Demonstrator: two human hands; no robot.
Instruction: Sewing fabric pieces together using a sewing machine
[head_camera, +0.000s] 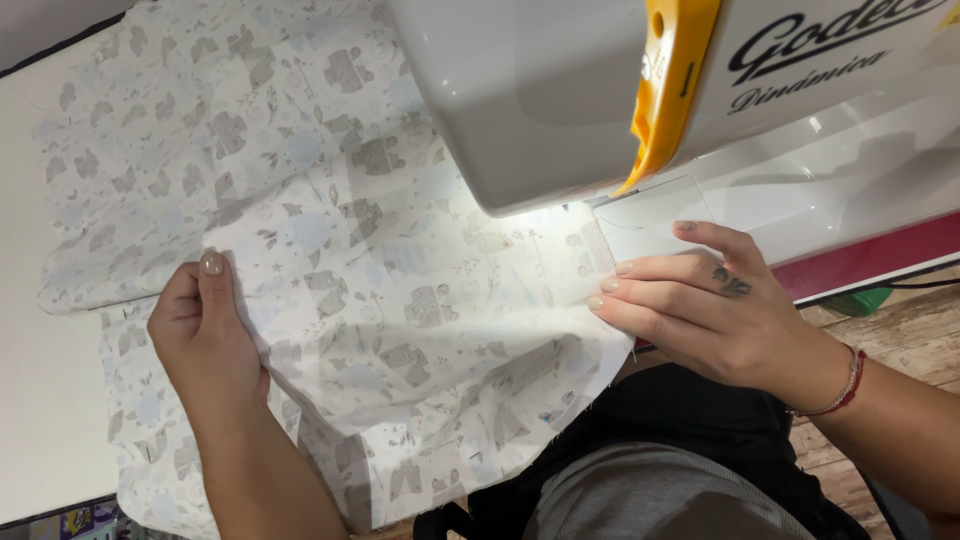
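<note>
Low in the frame, two bare forearms reach up from the bottom edge toward one sheet of pale printed fabric (380, 290) that fills the centre and upper left. Coming in from the lower left, the left hand (205, 335) has its back to the camera and its fingers curled; its thumb and bent fingers are closed on a folded edge of the fabric at centre left, pinching the cloth. Entering from the lower right, the right hand (700, 305) lies flatter, fingers stretched out together and pointing left, their tips pressing down on the fabric's right edge just below the lit area under the machine; it grips nothing. One thin red bracelet (848, 385) circles that wrist. One white sewing machine (620, 90) with a yellow trim strip fills the upper right, its head overhanging the cloth and its bed (850, 190) running off to the right. Beneath the fabric, a white tabletop (40, 400) shows along the left side.
</note>
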